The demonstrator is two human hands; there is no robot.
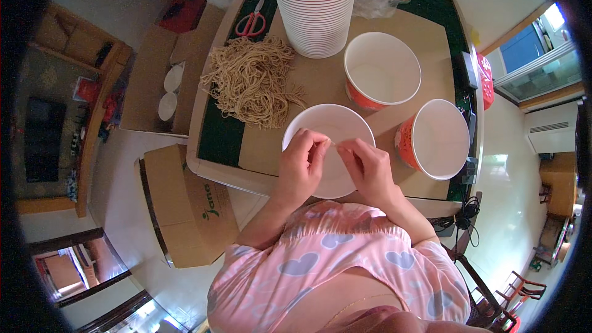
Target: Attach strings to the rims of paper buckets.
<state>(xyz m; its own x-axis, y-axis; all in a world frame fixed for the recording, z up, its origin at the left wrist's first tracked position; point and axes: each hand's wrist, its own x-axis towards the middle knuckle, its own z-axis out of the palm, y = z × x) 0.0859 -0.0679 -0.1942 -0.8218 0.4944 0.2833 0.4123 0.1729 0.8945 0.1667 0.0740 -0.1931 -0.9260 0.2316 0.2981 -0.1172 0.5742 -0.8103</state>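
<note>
A: What is being held over the white paper bowl?

B: A thin noodle strand is being pinched between both hands just above that bowl; the left hand is closed on one end in a fingertip grip, the right hand on the other.

A: How is it best handled?

B: A light pinch is probably being called for; the strand looks brittle, and it is best kept over the bowl.

A: And the containers?

B: The bowl is being seen as empty; two orange-sided bowls to its right are empty too; a noodle pile is lying on the desk to its upper left, beside stacked cups.
</note>
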